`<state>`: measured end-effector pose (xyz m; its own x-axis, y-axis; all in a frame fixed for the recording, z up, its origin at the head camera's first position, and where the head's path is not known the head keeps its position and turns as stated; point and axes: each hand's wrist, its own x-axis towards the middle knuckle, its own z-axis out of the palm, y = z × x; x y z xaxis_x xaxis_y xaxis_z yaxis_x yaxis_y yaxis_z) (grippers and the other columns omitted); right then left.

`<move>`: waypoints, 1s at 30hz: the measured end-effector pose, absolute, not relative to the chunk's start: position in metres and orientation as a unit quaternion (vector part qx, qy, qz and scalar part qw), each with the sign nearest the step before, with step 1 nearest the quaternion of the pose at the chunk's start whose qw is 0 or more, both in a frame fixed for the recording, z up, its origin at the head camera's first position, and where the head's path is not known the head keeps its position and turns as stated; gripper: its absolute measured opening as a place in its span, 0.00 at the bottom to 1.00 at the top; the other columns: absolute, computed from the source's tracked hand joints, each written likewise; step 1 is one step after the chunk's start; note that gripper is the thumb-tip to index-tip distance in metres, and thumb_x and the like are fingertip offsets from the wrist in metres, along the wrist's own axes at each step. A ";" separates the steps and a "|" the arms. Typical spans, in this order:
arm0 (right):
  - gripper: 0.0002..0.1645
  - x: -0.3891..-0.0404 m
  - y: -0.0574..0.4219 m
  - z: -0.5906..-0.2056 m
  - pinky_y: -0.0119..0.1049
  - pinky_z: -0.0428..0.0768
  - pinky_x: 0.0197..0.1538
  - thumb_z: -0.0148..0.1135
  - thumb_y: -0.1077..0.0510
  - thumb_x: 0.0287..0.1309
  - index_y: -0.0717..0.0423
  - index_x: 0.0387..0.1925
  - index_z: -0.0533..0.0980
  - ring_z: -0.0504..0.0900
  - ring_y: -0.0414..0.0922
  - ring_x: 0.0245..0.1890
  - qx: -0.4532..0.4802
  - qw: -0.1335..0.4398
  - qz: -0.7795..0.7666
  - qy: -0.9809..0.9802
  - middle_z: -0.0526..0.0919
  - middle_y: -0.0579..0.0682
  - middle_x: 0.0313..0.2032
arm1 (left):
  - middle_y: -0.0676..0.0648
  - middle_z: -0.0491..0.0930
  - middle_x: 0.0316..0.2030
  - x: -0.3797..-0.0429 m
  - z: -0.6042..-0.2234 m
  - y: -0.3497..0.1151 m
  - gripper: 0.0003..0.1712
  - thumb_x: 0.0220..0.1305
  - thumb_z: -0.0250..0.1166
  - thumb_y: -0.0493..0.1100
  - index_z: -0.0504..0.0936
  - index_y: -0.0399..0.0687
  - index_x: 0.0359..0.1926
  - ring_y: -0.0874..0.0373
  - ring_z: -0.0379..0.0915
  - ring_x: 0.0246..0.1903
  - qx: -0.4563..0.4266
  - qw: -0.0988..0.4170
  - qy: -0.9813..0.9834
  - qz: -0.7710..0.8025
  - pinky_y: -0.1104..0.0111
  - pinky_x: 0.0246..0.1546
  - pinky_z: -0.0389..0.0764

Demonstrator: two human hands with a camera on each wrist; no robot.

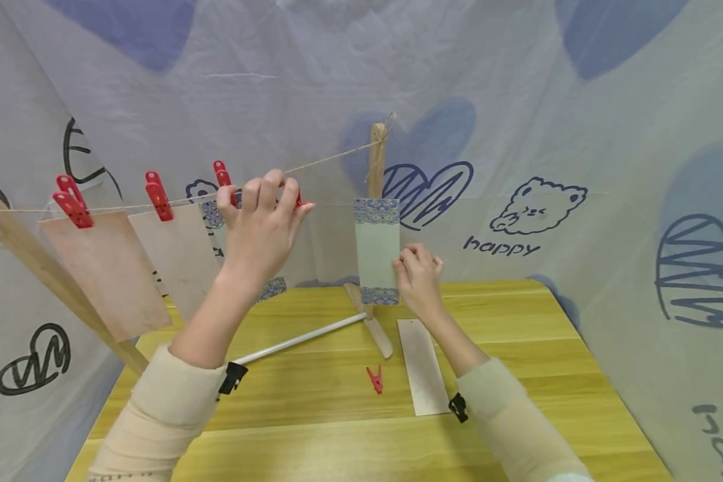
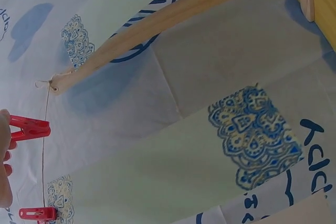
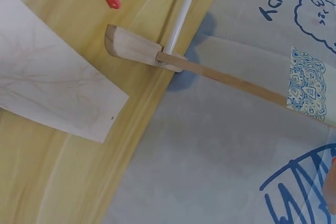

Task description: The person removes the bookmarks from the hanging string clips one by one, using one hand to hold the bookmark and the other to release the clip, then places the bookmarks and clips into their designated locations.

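My left hand (image 1: pixel 259 217) pinches a red clothespin (image 2: pixel 31 128) whose tip is at the twine (image 1: pixel 331 158). With the fingertips of my right hand (image 1: pixel 420 278) I hold a pale green paper card (image 1: pixel 377 258) by its right edge, upright in front of the wooden post. Blue lace-like patterns band both ends of this card. Another green card (image 2: pixel 142 171) of the same design hangs from the line under a red clothespin (image 2: pixel 38 213), partly hidden behind my left arm in the head view.
Two plain beige cards (image 1: pixel 105 274) hang at the left from red clothespins (image 1: pixel 159 195). A loose red clothespin (image 1: pixel 375 379) and a pale card (image 1: pixel 423 368) lie on the wooden table (image 1: pixel 313 428). A white rod (image 1: pixel 301 339) runs to the foot of the post (image 1: pixel 376 161).
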<state>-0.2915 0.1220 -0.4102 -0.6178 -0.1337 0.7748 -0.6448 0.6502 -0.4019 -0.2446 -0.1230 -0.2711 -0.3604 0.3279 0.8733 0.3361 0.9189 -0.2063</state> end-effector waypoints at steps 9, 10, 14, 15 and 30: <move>0.32 -0.290 0.131 -0.418 0.61 0.55 0.49 0.34 0.38 0.64 0.60 0.24 0.69 0.71 0.56 0.38 0.231 0.376 0.348 -0.827 0.73 0.59 0.35 | 0.43 0.61 0.45 -0.241 -0.288 -0.119 0.27 0.69 0.37 0.60 0.69 0.43 0.44 0.48 0.54 0.41 -0.201 0.528 -0.825 -0.003 0.48 0.44 0.49; 0.32 -0.289 0.132 -0.418 0.61 0.54 0.49 0.34 0.38 0.64 0.60 0.24 0.69 0.71 0.56 0.38 0.230 0.375 0.350 -0.827 0.72 0.59 0.35 | 0.43 0.61 0.45 -0.241 -0.290 -0.118 0.27 0.69 0.36 0.61 0.69 0.43 0.44 0.48 0.54 0.41 -0.201 0.527 -0.826 -0.004 0.48 0.44 0.49; 0.31 -0.286 0.136 -0.420 0.61 0.53 0.50 0.35 0.39 0.64 0.61 0.24 0.69 0.71 0.56 0.39 0.224 0.369 0.355 -0.829 0.72 0.59 0.36 | 0.43 0.62 0.45 -0.241 -0.298 -0.116 0.28 0.69 0.35 0.61 0.70 0.43 0.43 0.48 0.55 0.41 -0.201 0.523 -0.828 -0.007 0.48 0.45 0.50; 0.31 -0.285 0.137 -0.421 0.61 0.53 0.50 0.35 0.39 0.64 0.61 0.24 0.69 0.71 0.56 0.39 0.222 0.367 0.357 -0.830 0.72 0.59 0.36 | 0.43 0.62 0.45 -0.241 -0.300 -0.115 0.28 0.69 0.35 0.61 0.70 0.43 0.43 0.48 0.55 0.41 -0.202 0.522 -0.828 -0.007 0.48 0.45 0.50; 0.30 -0.273 0.153 -0.431 0.59 0.52 0.51 0.36 0.40 0.65 0.61 0.24 0.69 0.71 0.57 0.41 0.200 0.359 0.373 -0.832 0.72 0.61 0.37 | 0.44 0.64 0.43 -0.238 -0.327 -0.105 0.29 0.68 0.38 0.62 0.72 0.42 0.39 0.49 0.56 0.40 -0.207 0.521 -0.828 -0.011 0.50 0.45 0.52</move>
<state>-0.2732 0.1531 -0.4313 -0.6627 -0.0655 0.7460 -0.6001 0.6424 -0.4767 -0.2383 -0.1055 -0.3274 -0.3727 0.3303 0.8672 0.3542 0.9144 -0.1961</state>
